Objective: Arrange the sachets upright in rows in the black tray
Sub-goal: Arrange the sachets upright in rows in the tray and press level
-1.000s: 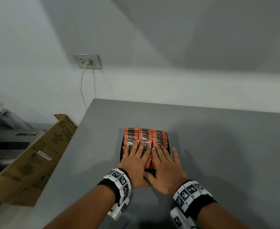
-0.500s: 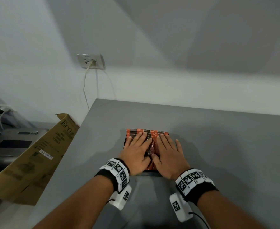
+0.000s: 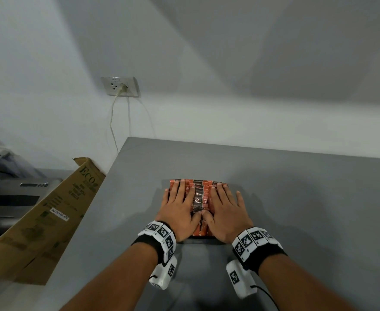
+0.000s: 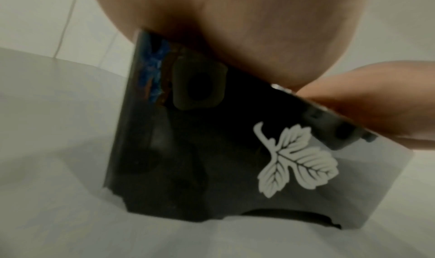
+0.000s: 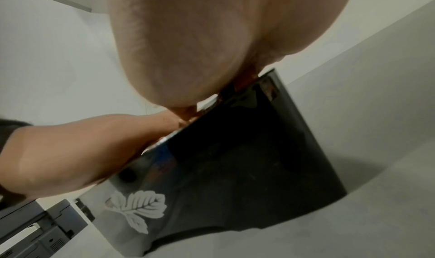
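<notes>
- Far to the left of the left hand: grey machine (image 3: pixel 16 198), partly cut off by the frame edge, standing lower than the surface.
- Left of the left hand: brown cardboard box (image 3: pixel 49 214) with green print and a white label, leaning against the left edge of the surface.
- Up and to the left of both hands, on the white wall: power socket (image 3: pixel 120 86) with a pale cable (image 3: pixel 112 122) plugged in and hanging down behind the surface.
- Grey surface (image 3: pixel 308 209) under both hands and the tray.
- Left hand (image 3: pixel 180 209): palm down, fingers straight and slightly spread, lying flat on top of the left part of the sachets; white marker band and black strap at the wrist.
- Directly beneath both hands: black tray (image 4: pixel 212 159), resting on the surface, white leaf print on its near wall; only a thin dark strip of it visible from the head view.
- Orange and black sachets (image 3: pixel 199 198): packed upright in close rows inside the tray, tops showing in the gap between the two hands and just beyond the fingertips.
- Right hand (image 3: pixel 227 212): palm down, fingers straight and slightly spread, lying flat on the right part of the sachets, thumb nearly touching the left thumb; same kind of marker band at the wrist.
- From the wrist views: heel of each palm sitting at the tray's top rim.
</notes>
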### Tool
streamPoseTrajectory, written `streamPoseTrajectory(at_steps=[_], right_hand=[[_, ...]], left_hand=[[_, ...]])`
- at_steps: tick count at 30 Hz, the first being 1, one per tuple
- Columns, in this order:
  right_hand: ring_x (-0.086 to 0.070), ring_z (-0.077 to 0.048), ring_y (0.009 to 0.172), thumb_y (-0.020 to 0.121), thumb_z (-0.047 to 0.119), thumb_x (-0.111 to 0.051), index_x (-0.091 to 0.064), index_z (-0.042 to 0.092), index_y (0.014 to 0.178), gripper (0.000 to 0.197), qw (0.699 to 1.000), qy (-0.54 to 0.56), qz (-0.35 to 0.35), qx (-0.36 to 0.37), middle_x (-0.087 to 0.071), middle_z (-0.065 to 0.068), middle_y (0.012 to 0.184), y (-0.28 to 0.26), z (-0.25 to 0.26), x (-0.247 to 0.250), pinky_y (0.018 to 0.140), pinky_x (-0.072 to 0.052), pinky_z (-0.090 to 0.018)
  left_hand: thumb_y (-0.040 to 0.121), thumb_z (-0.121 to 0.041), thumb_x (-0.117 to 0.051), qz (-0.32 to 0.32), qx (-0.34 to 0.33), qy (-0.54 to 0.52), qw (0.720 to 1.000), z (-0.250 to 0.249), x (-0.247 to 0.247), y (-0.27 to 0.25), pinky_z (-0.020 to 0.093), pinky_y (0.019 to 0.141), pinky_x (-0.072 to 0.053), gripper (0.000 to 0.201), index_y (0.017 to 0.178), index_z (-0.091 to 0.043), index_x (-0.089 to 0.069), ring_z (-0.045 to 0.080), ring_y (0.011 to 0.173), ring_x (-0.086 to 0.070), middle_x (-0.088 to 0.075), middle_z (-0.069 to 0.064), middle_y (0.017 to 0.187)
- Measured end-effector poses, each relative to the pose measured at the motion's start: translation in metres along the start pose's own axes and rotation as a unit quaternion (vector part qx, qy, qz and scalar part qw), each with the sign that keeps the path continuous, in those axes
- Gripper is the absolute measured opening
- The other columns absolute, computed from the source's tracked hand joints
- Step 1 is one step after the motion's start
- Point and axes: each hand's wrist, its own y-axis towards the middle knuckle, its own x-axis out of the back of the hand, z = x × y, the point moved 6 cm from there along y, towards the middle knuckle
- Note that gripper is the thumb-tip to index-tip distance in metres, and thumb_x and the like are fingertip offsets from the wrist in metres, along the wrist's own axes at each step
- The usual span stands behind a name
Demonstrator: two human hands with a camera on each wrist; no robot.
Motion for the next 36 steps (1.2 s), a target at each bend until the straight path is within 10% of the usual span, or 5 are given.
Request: streamPoseTrajectory(at_steps=[36], right_hand=[[0.003, -0.026, 0.156, 0.098, 0.062, -0.012, -0.015, 0.022, 0.161, 0.074, 0.994, -0.036, -0.013, 0.099, -0.012, 0.004, 0.169, -0.001, 0.020, 0.007, 0.123, 0.010, -0.054]], left_hand=[[0.099, -0.050, -0.011, 0.010, -0.046, 0.016, 0.999, 0.014, 0.011, -0.018, 0.045, 0.119, 0.019, 0.067, 0.160, -0.022, -0.007, 0.014, 0.153, 0.013, 0.002, -0.003, 0.167]])
